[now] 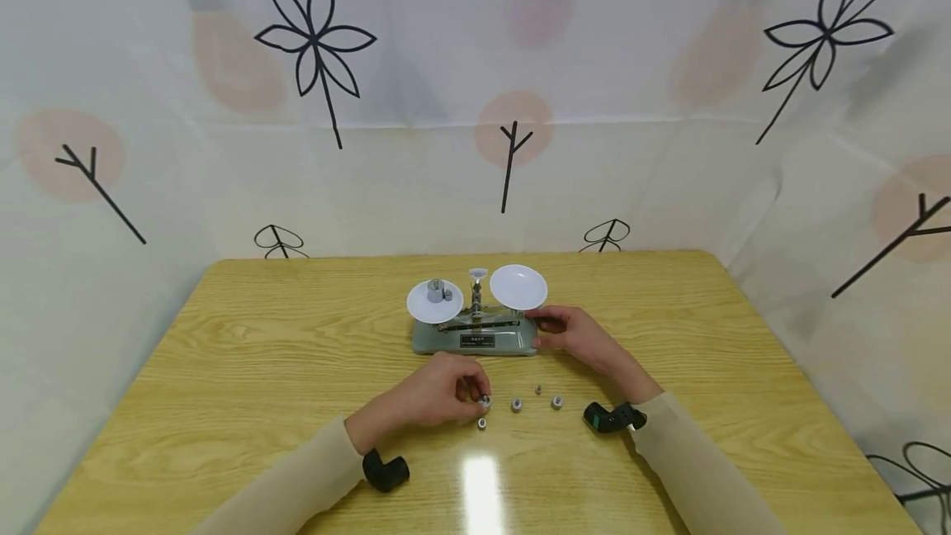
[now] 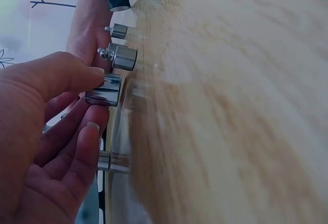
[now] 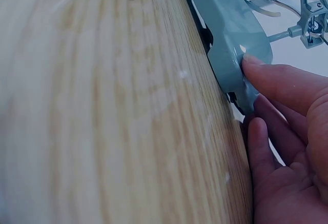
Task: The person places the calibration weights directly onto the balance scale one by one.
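A small balance scale [image 1: 438, 342] with a grey-green base and two white pans stands in the middle of the table. My left hand [image 1: 440, 389] pinches a shiny metal weight [image 2: 106, 90] between thumb and fingers, close to the tabletop in front of the scale. The right hand [image 1: 578, 343] holds the right end of the base, its thumb [image 3: 279, 80] on the casing and other fingers around the end. On the left pan [image 1: 418, 305] sit a large knobbed weight [image 1: 435, 292] and a smaller one [image 1: 448, 295]. The right pan [image 1: 518, 287] bears nothing.
Loose weights stand on the wooden table [image 1: 297, 378]: one [image 1: 482, 423] just in front of the left fingers, others [image 1: 516, 405] [image 1: 557, 403] and a tiny one [image 1: 538, 390] between the hands. A patterned cloth [image 1: 416, 188] hangs behind the table.
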Demonstrator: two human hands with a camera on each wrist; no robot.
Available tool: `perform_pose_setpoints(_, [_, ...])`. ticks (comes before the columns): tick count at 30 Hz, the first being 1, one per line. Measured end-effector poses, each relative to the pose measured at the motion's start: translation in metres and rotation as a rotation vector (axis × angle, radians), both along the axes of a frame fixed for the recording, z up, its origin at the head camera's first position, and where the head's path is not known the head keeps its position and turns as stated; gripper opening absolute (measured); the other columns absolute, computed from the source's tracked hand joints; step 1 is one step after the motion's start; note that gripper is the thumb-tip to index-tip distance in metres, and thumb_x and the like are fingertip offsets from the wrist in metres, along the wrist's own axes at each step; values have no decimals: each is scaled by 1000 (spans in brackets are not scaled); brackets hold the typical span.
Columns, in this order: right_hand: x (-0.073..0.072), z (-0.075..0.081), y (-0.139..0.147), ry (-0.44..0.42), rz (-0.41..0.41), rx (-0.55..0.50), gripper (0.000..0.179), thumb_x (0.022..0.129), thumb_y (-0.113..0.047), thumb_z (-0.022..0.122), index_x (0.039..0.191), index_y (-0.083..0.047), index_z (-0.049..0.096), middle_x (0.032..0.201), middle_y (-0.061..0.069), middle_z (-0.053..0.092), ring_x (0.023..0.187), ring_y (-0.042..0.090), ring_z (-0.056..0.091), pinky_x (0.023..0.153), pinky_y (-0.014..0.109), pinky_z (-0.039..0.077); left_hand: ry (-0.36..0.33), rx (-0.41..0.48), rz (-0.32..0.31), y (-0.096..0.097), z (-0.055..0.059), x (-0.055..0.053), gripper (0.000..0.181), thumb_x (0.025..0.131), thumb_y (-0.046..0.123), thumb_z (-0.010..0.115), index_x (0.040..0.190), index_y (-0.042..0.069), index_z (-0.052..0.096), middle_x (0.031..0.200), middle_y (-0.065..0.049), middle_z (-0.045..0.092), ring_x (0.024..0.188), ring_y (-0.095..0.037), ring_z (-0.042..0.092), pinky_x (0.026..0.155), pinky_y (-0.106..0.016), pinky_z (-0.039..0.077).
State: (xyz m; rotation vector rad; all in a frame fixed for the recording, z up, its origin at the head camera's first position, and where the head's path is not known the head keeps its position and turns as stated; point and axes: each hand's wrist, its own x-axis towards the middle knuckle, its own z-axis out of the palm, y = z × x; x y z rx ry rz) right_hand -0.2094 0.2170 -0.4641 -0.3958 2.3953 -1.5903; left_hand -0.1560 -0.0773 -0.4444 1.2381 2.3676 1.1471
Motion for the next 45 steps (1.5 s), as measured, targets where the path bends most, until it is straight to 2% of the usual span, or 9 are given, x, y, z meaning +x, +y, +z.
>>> perform_pose_setpoints(10, [2,3,0,-5,3,-13,54,86,-7,78,136,1,58,140,17,55,133,31,47,110,40,38,-18,-6,14,-2,6,2,12,86,14,77,94,20,70,86,14,65,78,-8,65,68,-20,53])
perform_pose_setpoints(20, [3,5,-1,-9,-4,2,53,87,-8,77,136,0,59,142,18,52,133,32,47,109,42,39,-31,17,36,-6,14,2,16,84,11,76,94,22,71,88,12,68,83,-6,65,63,-22,52])
perform_pose_setpoints(28, [4,10,-4,-29,-2,1,51,87,2,74,134,6,58,141,23,52,133,37,45,109,46,38,36,57,37,-10,22,0,14,84,13,76,95,20,71,88,7,71,81,-5,65,59,-21,51])
perform_pose_setpoints(35, [4,5,0,-15,-2,14,54,87,-7,77,137,0,58,142,18,53,133,31,47,109,41,39,54,90,36,-12,37,-1,13,85,11,75,96,17,71,90,5,71,83,-19,68,58,-22,51])
perform_pose_setpoints(45, [4,5,0,-8,13,0,53,87,-8,77,136,0,58,142,18,52,133,31,46,109,40,39,79,158,58,-21,57,-4,16,83,7,79,95,14,72,90,7,70,82,-15,68,59,-23,53])
